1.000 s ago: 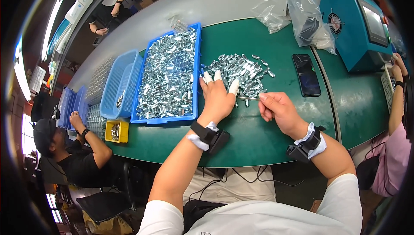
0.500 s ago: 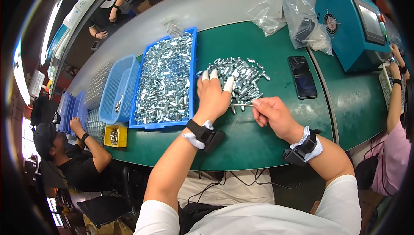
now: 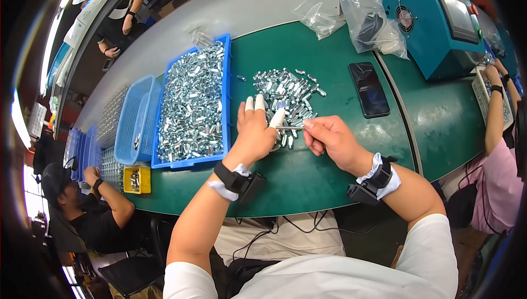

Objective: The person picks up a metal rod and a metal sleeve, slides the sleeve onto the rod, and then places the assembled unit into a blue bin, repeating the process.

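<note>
My right hand (image 3: 335,142) pinches a thin metal rod (image 3: 291,128) between thumb and fingers; it points left. The rod's left end meets the thumb side of my left hand (image 3: 257,131), and I cannot tell whether they touch. White finger covers sit on some digits of my left hand, palm down with its fingers apart. Beyond both hands lies a loose pile of small shiny metal pieces (image 3: 282,90) on the green table (image 3: 285,181). To the left, a blue tray (image 3: 226,98) is filled with similar pieces. Black devices are strapped on both my wrists.
A phone (image 3: 369,90) lies right of the pile. Clear plastic bags (image 3: 365,21) and a teal machine (image 3: 422,21) stand behind it. Further left are a light-blue basket (image 3: 132,129) and a yellow box (image 3: 144,180). People sit at both sides.
My left hand has drawn back slightly toward me from the pile, baring a single piece left of it. The right hand still pinches the rod. The whole view has shifted.
</note>
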Tool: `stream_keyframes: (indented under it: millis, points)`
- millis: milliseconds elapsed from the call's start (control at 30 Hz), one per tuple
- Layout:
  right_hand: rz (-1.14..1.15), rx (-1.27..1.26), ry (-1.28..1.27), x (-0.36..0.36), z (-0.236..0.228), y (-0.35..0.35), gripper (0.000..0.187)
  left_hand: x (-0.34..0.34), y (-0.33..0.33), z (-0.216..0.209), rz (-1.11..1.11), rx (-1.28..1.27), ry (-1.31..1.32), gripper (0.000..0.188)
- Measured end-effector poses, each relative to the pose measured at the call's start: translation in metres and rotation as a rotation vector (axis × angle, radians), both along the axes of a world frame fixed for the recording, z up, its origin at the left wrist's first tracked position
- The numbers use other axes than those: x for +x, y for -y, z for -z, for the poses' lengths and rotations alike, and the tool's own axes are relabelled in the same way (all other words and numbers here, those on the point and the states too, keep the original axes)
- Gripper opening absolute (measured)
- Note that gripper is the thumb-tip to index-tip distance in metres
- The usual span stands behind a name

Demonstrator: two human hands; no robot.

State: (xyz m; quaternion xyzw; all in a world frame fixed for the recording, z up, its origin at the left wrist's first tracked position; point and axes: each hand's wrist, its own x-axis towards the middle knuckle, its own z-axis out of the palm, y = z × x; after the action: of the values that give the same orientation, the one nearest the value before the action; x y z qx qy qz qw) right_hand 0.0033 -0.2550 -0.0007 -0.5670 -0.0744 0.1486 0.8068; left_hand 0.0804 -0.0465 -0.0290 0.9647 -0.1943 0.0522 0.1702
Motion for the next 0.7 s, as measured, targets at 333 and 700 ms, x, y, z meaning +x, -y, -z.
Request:
stream_keyframes:
  millis: [333, 700]
  points:
    - [-0.041, -0.008, -0.018, 0.002, 0.001, -0.014, 0.04, 0.11, -0.036, -0.004, 0.1, 0.297, -0.019, 0.073]
    - [-0.005, -0.03, 0.001, 0.001, -0.003, -0.006, 0.04, 0.073, -0.003, -0.041, 0.046, 0.043, -0.143, 0.065]
